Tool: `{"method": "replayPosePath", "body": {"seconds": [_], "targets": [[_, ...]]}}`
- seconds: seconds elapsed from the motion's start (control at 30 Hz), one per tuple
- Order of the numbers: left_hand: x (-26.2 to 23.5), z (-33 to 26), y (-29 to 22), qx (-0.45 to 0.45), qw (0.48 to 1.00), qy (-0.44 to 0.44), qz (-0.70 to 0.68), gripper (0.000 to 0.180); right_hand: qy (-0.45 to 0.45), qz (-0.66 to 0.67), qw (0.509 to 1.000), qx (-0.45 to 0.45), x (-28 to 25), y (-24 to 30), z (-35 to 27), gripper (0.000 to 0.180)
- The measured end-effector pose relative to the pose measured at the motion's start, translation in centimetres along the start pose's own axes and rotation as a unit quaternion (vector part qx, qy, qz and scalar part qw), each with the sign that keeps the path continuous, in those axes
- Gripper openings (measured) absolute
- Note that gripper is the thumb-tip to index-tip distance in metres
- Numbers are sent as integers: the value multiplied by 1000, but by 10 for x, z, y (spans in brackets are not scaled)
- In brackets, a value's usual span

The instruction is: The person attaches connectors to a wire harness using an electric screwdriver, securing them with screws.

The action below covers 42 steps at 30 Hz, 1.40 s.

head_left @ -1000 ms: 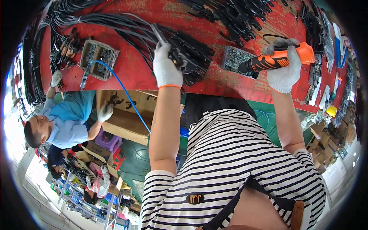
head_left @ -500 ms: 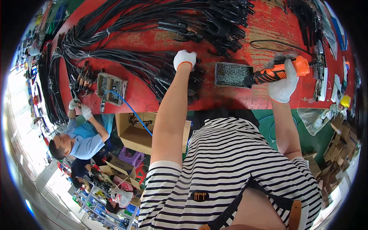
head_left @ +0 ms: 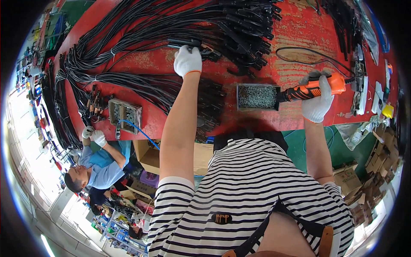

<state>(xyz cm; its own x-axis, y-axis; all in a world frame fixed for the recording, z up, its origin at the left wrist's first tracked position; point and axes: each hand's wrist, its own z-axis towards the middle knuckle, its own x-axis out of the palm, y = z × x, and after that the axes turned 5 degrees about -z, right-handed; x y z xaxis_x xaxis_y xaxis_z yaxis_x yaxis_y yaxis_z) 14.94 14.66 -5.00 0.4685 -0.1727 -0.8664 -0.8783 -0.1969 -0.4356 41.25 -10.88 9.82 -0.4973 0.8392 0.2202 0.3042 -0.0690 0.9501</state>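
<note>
- Just right of the screw box, the orange driver sits in the right hand, its dark nose at the box's rim; whether the two touch, I cannot tell.
- On that same side of the box, the right hand's gloved fingers are wrapped round the driver.
- Beyond the box and to its left, the black part lies against the gloved left hand; its fingertips are hidden, so I cannot tell whether they grip it.
- Left of the box, dark cable ends lie on the red table.
- Beyond the box, more black ends lie heaped.
- Well left of the box stands a tray of small pieces.
- Farther left of the box, a co-worker in light blue has both gloved hands at the table's edge.
</note>
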Motion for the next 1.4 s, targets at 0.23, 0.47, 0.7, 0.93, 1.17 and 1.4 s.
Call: {"method": "replayPosePath", "body": {"seconds": [0.23, 0.47, 0.7, 0.93, 1.17, 1.4], "targets": [[28, 16, 0, 110, 983, 93, 118, 47, 32, 34, 999, 14, 33, -13, 8, 27], [19, 13, 7, -113, 989, -88, -28, 69, 44, 26, 999, 14, 38, -24, 21, 26], [39, 90, 52, -265, 941, 99, -187, 68, 73, -34, 997, 19, 56, -18, 8, 23], [46, 114, 79, -301, 843, 212, -392, 50, 108, -14, 993, 54, 75, -19, -16, 24], [-4, 71, 44, -239, 884, 227, -331, 42, 109, -17, 993, 50, 69, -20, -13, 26], [-3, 63, 45, -284, 767, 229, -528, 33, 147, -21, 987, 67, 84, -20, -22, 17]]}}
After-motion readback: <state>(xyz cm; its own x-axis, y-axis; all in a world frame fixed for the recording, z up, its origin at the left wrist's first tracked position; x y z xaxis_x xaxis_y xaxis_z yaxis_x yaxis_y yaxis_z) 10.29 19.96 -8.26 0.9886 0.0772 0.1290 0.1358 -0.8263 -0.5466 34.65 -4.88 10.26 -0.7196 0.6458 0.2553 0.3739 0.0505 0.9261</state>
